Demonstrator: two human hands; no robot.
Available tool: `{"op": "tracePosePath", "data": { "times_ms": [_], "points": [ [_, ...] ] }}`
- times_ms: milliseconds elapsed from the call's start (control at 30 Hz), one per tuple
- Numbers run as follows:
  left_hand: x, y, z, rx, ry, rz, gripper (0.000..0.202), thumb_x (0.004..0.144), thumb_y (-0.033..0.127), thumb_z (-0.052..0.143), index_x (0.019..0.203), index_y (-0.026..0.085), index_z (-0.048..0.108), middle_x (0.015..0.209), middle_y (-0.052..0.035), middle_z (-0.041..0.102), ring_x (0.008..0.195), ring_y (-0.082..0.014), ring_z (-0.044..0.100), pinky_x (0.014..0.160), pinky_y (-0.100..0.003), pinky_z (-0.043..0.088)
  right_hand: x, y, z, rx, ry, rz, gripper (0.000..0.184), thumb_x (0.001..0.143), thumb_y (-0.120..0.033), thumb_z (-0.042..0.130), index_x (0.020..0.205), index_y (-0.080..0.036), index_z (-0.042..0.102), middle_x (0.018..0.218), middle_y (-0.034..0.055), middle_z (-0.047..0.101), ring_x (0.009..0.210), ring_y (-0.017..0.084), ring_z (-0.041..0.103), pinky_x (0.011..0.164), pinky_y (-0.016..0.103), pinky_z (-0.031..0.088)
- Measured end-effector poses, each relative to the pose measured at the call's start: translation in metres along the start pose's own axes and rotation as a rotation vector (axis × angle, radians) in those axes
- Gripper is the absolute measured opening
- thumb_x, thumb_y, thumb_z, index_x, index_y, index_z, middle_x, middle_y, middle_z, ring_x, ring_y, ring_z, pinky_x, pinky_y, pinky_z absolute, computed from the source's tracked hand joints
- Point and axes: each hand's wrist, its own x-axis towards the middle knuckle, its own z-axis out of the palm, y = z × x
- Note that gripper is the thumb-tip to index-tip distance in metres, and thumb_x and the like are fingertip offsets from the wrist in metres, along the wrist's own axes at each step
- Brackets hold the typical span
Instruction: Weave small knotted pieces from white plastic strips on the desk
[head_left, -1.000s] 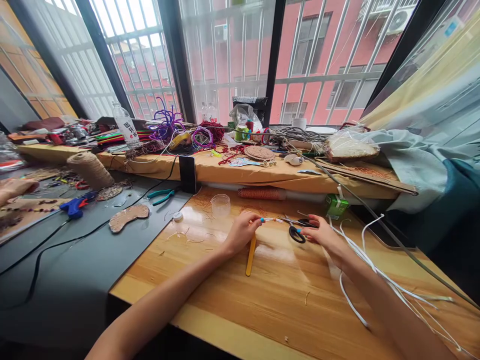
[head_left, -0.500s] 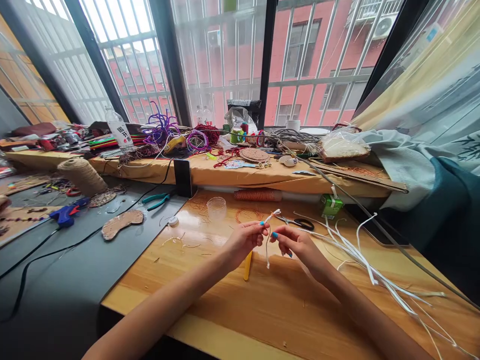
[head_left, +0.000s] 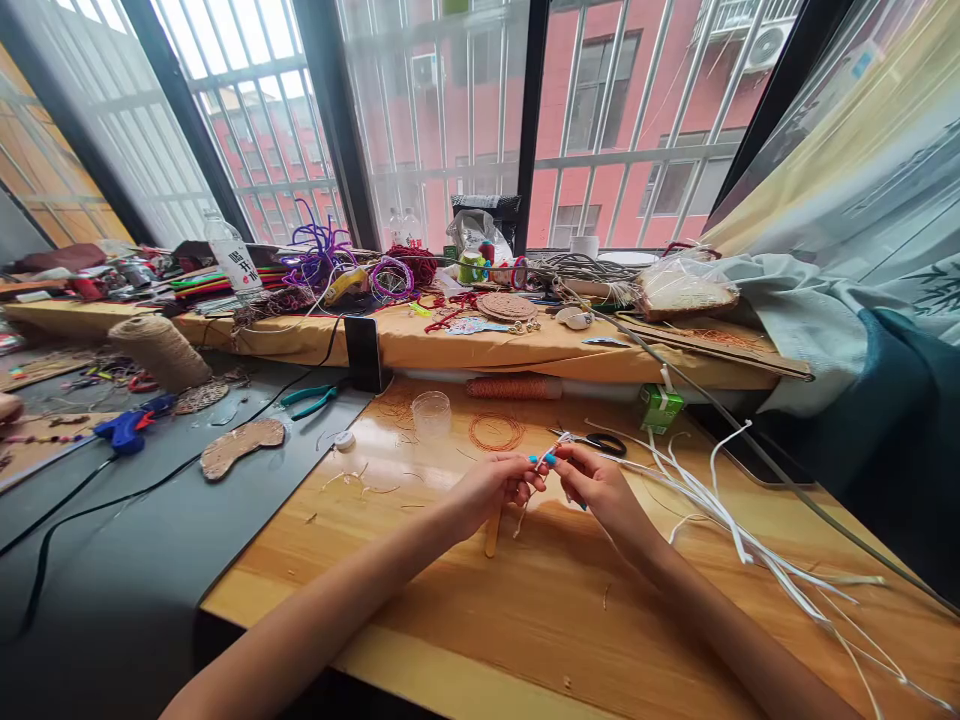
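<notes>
Over the wooden tabletop, my left hand (head_left: 504,488) pinches a short white cord (head_left: 521,522) between thumb and fingers, and a loose tail of it hangs below. My right hand (head_left: 594,482) meets it at the fingertips, its thumb and forefinger closed on the cord's upper part. The fingers partly hide the cord there. Beneath my left hand lies a flat wooden stick (head_left: 491,538). Scissors (head_left: 606,443) with black handles rest just behind my right hand. A coil of thin orange thread (head_left: 496,431) lies behind my left hand.
Long white cords (head_left: 720,515) spread across the right side. A clear cup (head_left: 431,412), a spool of orange thread (head_left: 514,387) and a green carton (head_left: 660,408) stand or lie along the back. On the grey table are teal pliers (head_left: 309,401) and a blue glue gun (head_left: 127,430).
My right hand has come in to the left hand and closed its fingertips on the cord's upper part. The hanging tail has swung leftward.
</notes>
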Motion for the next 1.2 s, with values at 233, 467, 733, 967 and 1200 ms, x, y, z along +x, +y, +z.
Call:
{"op": "tracePosePath", "data": {
  "times_ms": [233, 467, 733, 967, 1200],
  "points": [
    [-0.0056, 0.0075, 0.0083, 0.388, 0.127, 0.12, 0.029, 0.066, 0.041, 0.054, 0.064, 0.012, 0.055, 0.06, 0.0004, 0.052, 0.05, -0.0055, 0.039, 0.05, -0.018, 0.03, 0.0013, 0.0017, -0.0012, 0.013, -0.011, 0.035, 0.026, 0.069, -0.042, 0.052, 0.075, -0.016, 0.054, 0.05, -0.005, 0.041, 0.043, 0.007, 0.035, 0.041, 0.021, 0.027],
    [-0.0061, 0.0078, 0.0087, 0.45, 0.156, 0.131, 0.028, 0.067, 0.041, 0.051, 0.064, 0.013, 0.054, 0.059, 0.0006, 0.052, 0.05, -0.0064, 0.039, 0.049, -0.018, 0.031, 0.0018, 0.0056, -0.003, -0.03, -0.026, 0.029, 0.028, 0.071, -0.041, 0.05, 0.075, -0.015, 0.057, 0.045, -0.0044, 0.041, 0.042, 0.008, 0.037, 0.04, 0.021, 0.028],
    [-0.0034, 0.0066, 0.0065, 0.439, 0.167, 0.147, 0.026, 0.066, 0.039, 0.053, 0.061, 0.013, 0.052, 0.055, 0.0016, 0.049, 0.049, -0.0061, 0.039, 0.048, -0.018, 0.03, 0.0038, 0.0075, -0.0035, -0.01, -0.042, 0.061, 0.026, 0.071, -0.04, 0.048, 0.07, -0.015, 0.057, 0.043, -0.0045, 0.042, 0.04, 0.008, 0.037, 0.04, 0.021, 0.028],
    [-0.0045, 0.008, 0.0051, 0.45, 0.183, 0.113, 0.029, 0.065, 0.042, 0.053, 0.063, 0.013, 0.055, 0.056, 0.0016, 0.05, 0.048, -0.0059, 0.038, 0.047, -0.018, 0.029, 0.0038, 0.0069, -0.0018, 0.023, -0.074, 0.083, 0.03, 0.068, -0.04, 0.052, 0.082, -0.014, 0.059, 0.045, -0.0052, 0.042, 0.041, 0.007, 0.037, 0.041, 0.021, 0.028],
    [-0.0017, 0.006, 0.0037, 0.393, 0.133, 0.082, 0.025, 0.064, 0.038, 0.055, 0.064, 0.013, 0.055, 0.056, 0.0012, 0.051, 0.047, -0.0052, 0.038, 0.047, -0.018, 0.028, 0.003, 0.008, -0.0024, -0.005, -0.03, 0.054, 0.021, 0.069, -0.034, 0.051, 0.077, -0.016, 0.058, 0.053, -0.0034, 0.047, 0.042, 0.007, 0.037, 0.041, 0.02, 0.03]
  ]
}}
